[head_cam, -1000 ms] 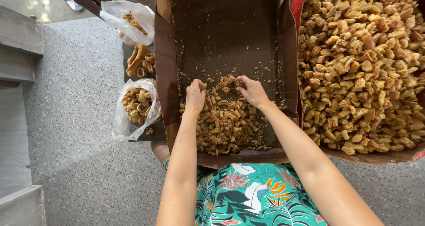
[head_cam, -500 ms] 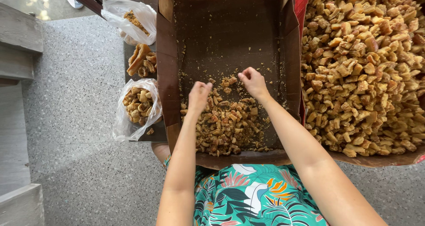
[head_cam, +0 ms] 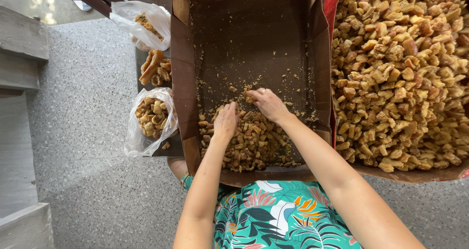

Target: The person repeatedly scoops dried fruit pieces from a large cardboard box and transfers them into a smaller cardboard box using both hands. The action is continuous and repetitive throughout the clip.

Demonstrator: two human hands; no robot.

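Note:
A brown cardboard box [head_cam: 181, 78] lies open in front of me, its far half bare but for crumbs. A heap of golden-brown fried snack pieces [head_cam: 254, 144] fills its near end. My left hand [head_cam: 225, 121] rests palm down on the top of that heap, fingers curled into the pieces. My right hand [head_cam: 266, 104] is just beyond it at the heap's far edge, fingers bent down on pieces and crumbs. Whether either hand holds any pieces is hidden under the fingers.
A second, larger box [head_cam: 405, 173] at the right is heaped with the same fried pieces [head_cam: 405, 68]. Left of the brown box, clear plastic bags [head_cam: 149, 122] [head_cam: 141, 27] hold more pieces, with loose ones [head_cam: 155, 67] between them. Speckled grey floor [head_cam: 88, 132] lies left.
Both hands have shifted a little across the heap, the right hand drawing pieces from the far edge toward me. The view has drifted slightly.

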